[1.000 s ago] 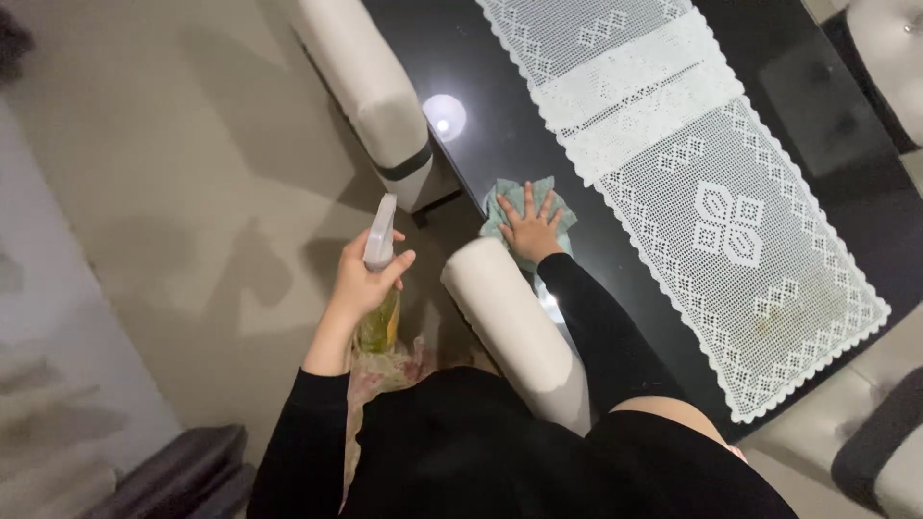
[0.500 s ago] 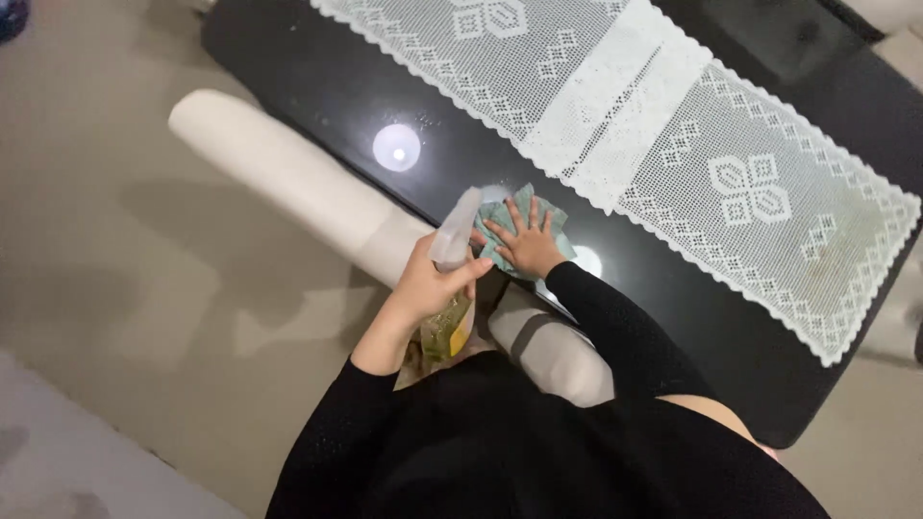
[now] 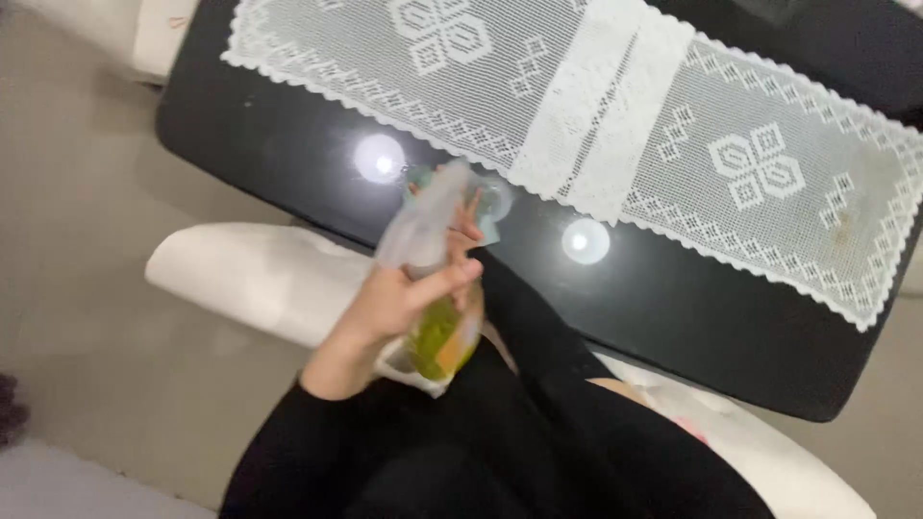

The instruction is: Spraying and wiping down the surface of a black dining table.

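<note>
Grasped in the left hand [image 3: 399, 303] is a spray bottle [image 3: 428, 279], its translucent white head tilted up and away and its body, filled with yellow-green liquid, hanging below the fist; the fingers [image 3: 452, 279] are wrapped firmly around the neck. Both arms are covered by black sleeves [image 3: 500, 423], which fill the near middle of the view. Just beneath the bottle and the left wrist, a cream upholstered chair [image 3: 250, 274] is seen, stretching from the near left across under the arms towards the near right.

Beyond the bottle, the right hand [image 3: 469, 226] is mostly hidden behind the spray head; only a few fingertips are shown. It is laid on a pale green cloth [image 3: 492, 204], which is pressed against the black glossy surface [image 3: 288, 159]. Whether that grip is clenched on the cloth or merely flat upon it cannot be told, since the view is blurred and blocked there.

Two round light reflections are mirrored in the surface, one to the left of the cloth and one to its right. Farther still, a white lace runner [image 3: 615, 115] is spread along the surface from far left to right. A beige floor [image 3: 77, 240] is seen at the left.
</note>
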